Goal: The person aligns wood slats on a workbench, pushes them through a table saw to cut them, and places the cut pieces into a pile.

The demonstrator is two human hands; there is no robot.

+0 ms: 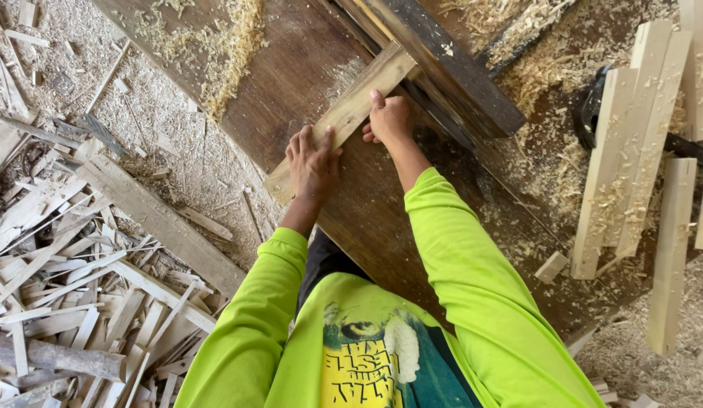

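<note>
— Is your picture bright?
— Yes. You get soft daylight all over, with no glare.
— Any shadows?
— Only small, pale ones under your hands.
— Is it sharp?
— Mostly. Your edges bend a little.

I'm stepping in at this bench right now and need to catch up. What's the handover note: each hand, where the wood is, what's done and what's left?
Left hand: flat on the wood strip, near its rear end.
Right hand: pressing the same strip further forward, fingers on its edge.
The strip lies on the dark workbench, its front end against the dark guide rail.
Done: a stack of cut strips lies to the right, amid shavings.
Left: this strip looks only partly fed; offcuts pile on the floor at left.
</note>
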